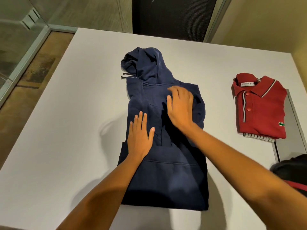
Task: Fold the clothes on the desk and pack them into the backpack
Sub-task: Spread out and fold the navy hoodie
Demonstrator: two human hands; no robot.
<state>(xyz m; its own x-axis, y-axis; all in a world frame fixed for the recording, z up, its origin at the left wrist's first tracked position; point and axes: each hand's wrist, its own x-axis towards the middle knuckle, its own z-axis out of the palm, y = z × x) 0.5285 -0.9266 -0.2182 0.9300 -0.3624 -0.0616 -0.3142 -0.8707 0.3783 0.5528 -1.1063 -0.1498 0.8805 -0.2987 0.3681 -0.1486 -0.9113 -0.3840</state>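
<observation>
The left hand (140,135) lies flat, fingers straight, gripping nothing, on the hoodie (166,176) at the middle of the desk (58,130). The right hand (180,108) presses likewise, fingers loose. Risk: the thick folded-in sleeves may spring open once pressure lifts. The hood is not yet folded. The folded polo shirt (260,112) lies well apart, right.

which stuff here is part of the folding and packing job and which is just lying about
Job: navy hoodie, folded red polo, striped item under it, black bag at the right edge (probably the backpack).
Lying about: black chair behind the desk, grey flap in the desk.
</observation>
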